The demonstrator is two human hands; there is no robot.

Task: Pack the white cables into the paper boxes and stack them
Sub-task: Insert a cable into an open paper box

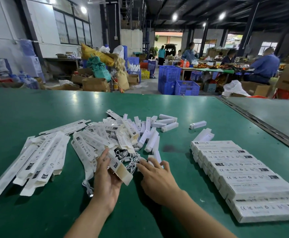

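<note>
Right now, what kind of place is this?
Most likely a packing workshop or small factory. A big green table holds rows of closed paper boxes, blue crates stand stacked on the floor, and other people work at tables farther back.

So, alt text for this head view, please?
A person's left hand holds an open paper box while the right hand reaches toward tangled white cables on a green table; closed boxes lie stacked at right.

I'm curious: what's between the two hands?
In the head view, a tangle of thin white cables lies on the green table between the left hand, which holds an open white paper box, and the right hand.
</note>
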